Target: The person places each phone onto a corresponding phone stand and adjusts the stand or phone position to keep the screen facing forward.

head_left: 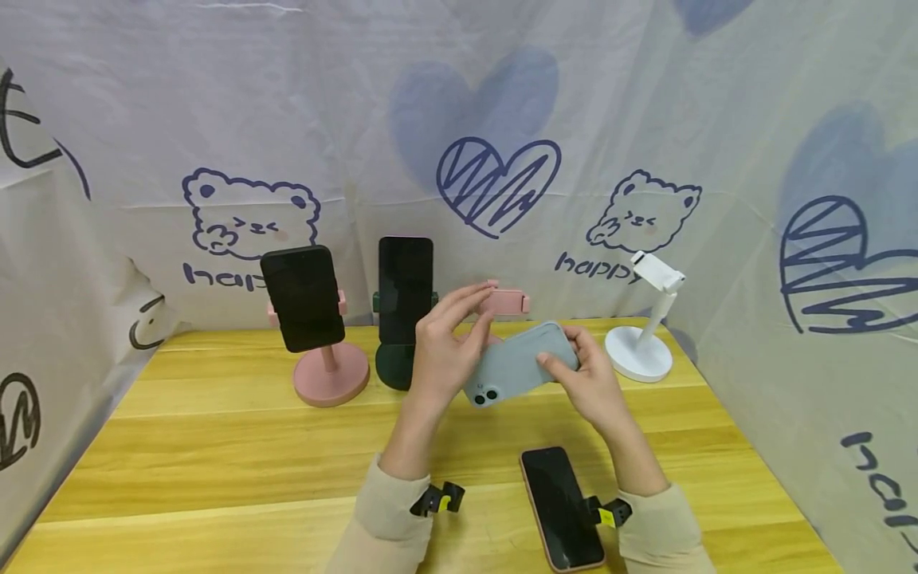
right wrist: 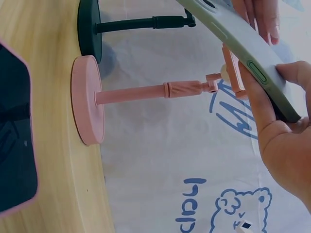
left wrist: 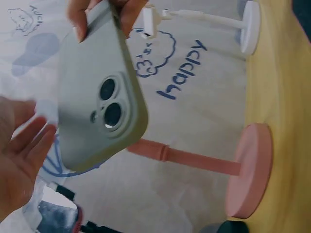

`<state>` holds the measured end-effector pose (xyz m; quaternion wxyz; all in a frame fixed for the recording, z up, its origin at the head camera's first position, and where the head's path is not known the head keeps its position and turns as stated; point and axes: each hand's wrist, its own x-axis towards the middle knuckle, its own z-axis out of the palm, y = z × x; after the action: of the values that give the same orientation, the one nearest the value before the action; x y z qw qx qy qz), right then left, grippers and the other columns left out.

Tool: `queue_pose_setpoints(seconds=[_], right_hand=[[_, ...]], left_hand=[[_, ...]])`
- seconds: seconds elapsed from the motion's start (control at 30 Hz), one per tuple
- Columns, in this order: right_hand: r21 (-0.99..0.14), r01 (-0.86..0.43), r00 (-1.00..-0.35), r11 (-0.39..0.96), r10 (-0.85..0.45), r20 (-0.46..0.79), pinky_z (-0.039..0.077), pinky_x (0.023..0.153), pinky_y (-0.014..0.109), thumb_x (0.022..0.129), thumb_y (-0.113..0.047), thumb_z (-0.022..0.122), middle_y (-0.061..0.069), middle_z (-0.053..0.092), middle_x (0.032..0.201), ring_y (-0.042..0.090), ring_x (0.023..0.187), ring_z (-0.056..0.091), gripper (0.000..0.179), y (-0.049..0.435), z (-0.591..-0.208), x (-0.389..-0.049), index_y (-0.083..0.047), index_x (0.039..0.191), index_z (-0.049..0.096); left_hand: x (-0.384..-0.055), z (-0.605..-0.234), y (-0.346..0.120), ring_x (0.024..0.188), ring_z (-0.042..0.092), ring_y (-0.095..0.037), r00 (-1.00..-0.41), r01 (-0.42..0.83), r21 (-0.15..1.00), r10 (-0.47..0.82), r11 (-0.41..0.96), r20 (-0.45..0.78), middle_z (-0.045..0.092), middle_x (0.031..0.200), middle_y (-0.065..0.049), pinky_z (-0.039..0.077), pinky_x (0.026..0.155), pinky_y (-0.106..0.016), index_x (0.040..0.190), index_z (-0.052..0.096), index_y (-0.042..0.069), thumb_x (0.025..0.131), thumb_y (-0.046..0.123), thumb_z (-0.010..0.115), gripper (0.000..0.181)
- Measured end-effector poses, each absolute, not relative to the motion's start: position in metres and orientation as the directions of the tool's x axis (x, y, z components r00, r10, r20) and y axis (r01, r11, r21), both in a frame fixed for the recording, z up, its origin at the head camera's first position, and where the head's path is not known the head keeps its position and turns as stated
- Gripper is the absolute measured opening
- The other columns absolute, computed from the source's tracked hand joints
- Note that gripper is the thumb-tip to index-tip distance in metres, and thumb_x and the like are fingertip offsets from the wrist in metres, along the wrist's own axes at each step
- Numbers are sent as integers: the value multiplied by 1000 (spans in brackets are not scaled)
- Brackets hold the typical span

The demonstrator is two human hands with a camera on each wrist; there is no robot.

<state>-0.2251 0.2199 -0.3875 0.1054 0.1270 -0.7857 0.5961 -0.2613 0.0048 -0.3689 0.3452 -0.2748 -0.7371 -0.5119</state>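
Pale phone [head_left: 518, 360] pinched before pink stand [head_left: 505, 303]

The right hand [head_left: 594, 387] grips one end of the phone, thumb across its back; the left hand [head_left: 446, 351], fingers loosely extended, holds nothing beside the camera end (whether it touches the stand's clamp, I cannot tell). Smooth and grey-blue, two large lenses showing, the phone tilts above the tabletop [head_left: 237, 446].
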Motion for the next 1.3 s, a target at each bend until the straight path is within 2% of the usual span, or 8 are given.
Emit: queue_pose_setpoints(seconds=[0.3,0.47,0.63,0.83,0.97,1.1,1.23,1.3], right_hand=[[-914,-339,-937,223,4,349,59,79,22,100,1,65,21,66,109,9,93,68,38,217,-383,-221,9,134,49],[-900,-385,-919,206,4,394,59,78,22,100,4,64,14,66,105,8,91,68,37,217,-383,-219,11,133,49],[-886,-428,-901,181,-3,434,59,79,21,99,6,63,5,67,103,9,92,68,35,216,-384,-217,11,131,49],[-853,-503,-861,138,3,508,59,84,20,96,8,66,-5,70,106,10,97,67,33,215,-380,-214,8,127,54],[-829,-558,-830,23,-27,558,61,86,26,97,12,59,-3,69,109,12,98,67,32,218,-375,-211,-1,126,58],[-817,-565,-815,-114,-76,574,64,85,37,106,-5,47,5,69,117,17,103,69,24,223,-370,-210,-5,127,59],[-862,-490,-863,-134,-68,501,64,83,39,111,-27,39,11,69,121,21,105,70,37,224,-364,-210,1,124,60],[-893,-433,-892,-124,-82,444,65,82,40,113,-30,37,10,70,118,22,101,73,41,224,-363,-210,2,122,61]], left_hand=[[-251,-363,-7,100,70,-15,-704,709,614,402,347,586,73,121,-5,61,89,-27,128,74,9,97,13,75,31],[-250,-363,-7,101,69,-14,-734,675,626,445,390,513,73,120,-4,61,88,-26,129,73,10,97,17,75,33],[-247,-362,-8,93,69,-12,-730,679,631,441,376,523,73,113,-3,61,84,-25,126,74,10,97,16,75,30],[-245,-360,-8,87,66,-13,-635,772,558,421,305,648,71,107,-4,60,79,-24,117,74,6,96,10,75,22],[-243,-357,-6,90,64,-15,-541,839,451,385,303,748,72,106,-4,59,82,-25,112,73,6,94,9,76,18],[-241,-354,-6,92,63,-17,-456,879,357,336,316,824,73,104,-4,58,82,-27,107,74,6,93,7,78,15],[-242,-354,-5,89,63,-19,-375,908,285,294,307,879,74,100,-5,56,81,-28,103,75,5,91,4,79,12],[-243,-355,-4,89,64,-20,-339,917,252,273,310,900,75,98,-5,56,82,-29,101,75,5,90,3,80,12]])
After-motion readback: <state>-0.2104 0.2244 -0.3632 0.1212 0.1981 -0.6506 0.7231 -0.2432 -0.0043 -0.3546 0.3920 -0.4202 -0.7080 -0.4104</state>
